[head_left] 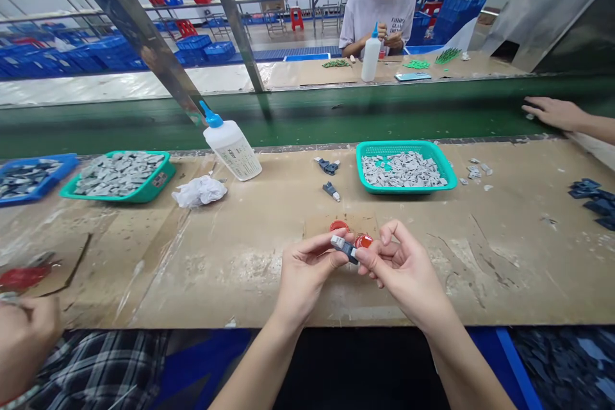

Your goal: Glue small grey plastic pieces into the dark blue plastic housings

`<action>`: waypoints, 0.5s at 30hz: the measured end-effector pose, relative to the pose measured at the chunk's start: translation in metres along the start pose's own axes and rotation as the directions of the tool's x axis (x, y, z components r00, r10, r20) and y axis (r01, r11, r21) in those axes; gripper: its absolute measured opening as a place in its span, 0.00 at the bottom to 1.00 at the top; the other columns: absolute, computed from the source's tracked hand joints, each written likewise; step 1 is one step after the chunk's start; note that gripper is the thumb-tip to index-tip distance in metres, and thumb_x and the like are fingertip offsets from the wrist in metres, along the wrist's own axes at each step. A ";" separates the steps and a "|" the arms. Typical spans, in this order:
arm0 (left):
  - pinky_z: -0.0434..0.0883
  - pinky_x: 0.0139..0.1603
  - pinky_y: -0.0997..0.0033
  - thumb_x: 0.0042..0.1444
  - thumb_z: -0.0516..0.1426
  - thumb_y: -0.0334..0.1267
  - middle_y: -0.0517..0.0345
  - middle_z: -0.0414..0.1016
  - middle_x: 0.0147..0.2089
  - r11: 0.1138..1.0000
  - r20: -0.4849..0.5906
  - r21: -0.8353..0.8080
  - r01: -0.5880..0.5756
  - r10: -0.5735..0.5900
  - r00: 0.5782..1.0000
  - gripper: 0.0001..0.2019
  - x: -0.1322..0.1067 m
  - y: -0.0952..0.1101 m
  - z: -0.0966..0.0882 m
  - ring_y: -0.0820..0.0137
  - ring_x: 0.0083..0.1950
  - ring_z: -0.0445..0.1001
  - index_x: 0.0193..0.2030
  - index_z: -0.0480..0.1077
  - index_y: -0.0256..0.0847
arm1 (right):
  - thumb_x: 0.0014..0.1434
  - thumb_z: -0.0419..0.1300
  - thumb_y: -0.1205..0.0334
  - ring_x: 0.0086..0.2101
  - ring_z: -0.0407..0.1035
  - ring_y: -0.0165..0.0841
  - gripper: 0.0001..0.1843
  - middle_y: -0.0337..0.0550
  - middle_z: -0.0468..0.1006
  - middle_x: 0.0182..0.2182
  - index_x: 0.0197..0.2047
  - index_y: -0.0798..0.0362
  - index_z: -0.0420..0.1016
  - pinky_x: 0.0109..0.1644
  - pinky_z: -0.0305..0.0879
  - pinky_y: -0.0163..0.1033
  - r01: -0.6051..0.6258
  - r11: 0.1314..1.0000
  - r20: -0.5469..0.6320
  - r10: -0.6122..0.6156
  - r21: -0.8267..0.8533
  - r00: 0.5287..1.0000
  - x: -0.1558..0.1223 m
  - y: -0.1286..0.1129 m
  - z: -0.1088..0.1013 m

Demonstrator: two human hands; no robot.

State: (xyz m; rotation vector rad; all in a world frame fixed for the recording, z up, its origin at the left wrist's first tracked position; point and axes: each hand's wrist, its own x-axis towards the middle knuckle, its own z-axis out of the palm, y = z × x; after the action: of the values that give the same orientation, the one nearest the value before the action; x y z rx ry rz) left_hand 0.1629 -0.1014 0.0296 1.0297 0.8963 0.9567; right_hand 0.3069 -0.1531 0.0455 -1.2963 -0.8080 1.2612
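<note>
Between my two hands is a small dark grey plastic part (pixel 346 248) with light grey end pieces. My left hand (pixel 307 272) pinches its left end between thumb and fingers. At the other end, my right hand (pixel 406 272) grips the light tip with thumb and forefinger. Just behind the fingers, a red cap (pixel 339 225) and a small container of red stuff (pixel 364 240) rest on a cardboard piece. Farther back lie similar dark parts with light tips (pixel 331 191). A green basket (pixel 450 180) of small light grey pieces stands beyond my right hand.
A white squeeze bottle (pixel 235 152) with a blue nozzle stands back left, near crumpled white plastic (pixel 199 191). Another green basket (pixel 163 184) and a blue tray (pixel 67 170) are farther left. Other people's hands (pixel 560 114) show at both sides. A green conveyor belt (pixel 298 120) runs behind.
</note>
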 end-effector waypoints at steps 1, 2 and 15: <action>0.76 0.52 0.57 0.44 0.68 0.36 0.54 0.82 0.42 1.000 -0.001 0.009 0.003 -0.003 1.000 0.14 -0.001 0.001 0.001 0.57 0.48 0.79 0.41 0.80 0.46 | 0.53 0.66 0.51 0.25 0.72 0.30 0.23 0.29 0.71 0.20 0.32 0.47 0.53 0.24 0.58 0.29 -0.005 1.000 0.005 0.005 -0.020 1.000 0.000 0.001 -0.001; 0.76 0.51 0.57 0.43 0.69 0.35 0.54 0.82 0.42 1.000 0.000 0.018 0.007 -0.007 1.000 0.14 -0.002 0.002 0.001 0.56 0.47 0.79 0.40 0.80 0.46 | 0.54 0.66 0.50 0.25 0.72 0.31 0.22 0.30 0.71 0.20 0.32 0.47 0.53 0.25 0.59 0.30 -0.012 0.999 0.017 0.013 -0.050 1.000 0.000 0.001 -0.002; 0.69 0.61 0.58 0.46 0.67 0.33 0.53 0.76 0.54 0.999 0.164 0.034 0.022 -0.027 0.986 0.25 -0.001 0.007 -0.001 0.57 0.60 0.70 0.53 0.74 0.48 | 0.59 0.60 0.49 0.23 0.64 0.28 0.16 0.31 0.70 0.22 0.34 0.48 0.58 0.27 0.58 0.33 0.022 0.986 0.187 0.009 -0.163 0.982 0.012 -0.004 -0.004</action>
State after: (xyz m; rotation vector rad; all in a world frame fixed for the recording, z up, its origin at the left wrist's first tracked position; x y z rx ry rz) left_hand 0.1604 -0.1005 0.0365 1.1062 0.7874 0.8263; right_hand 0.3141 -0.1423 0.0458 -1.3167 -1.0691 1.3480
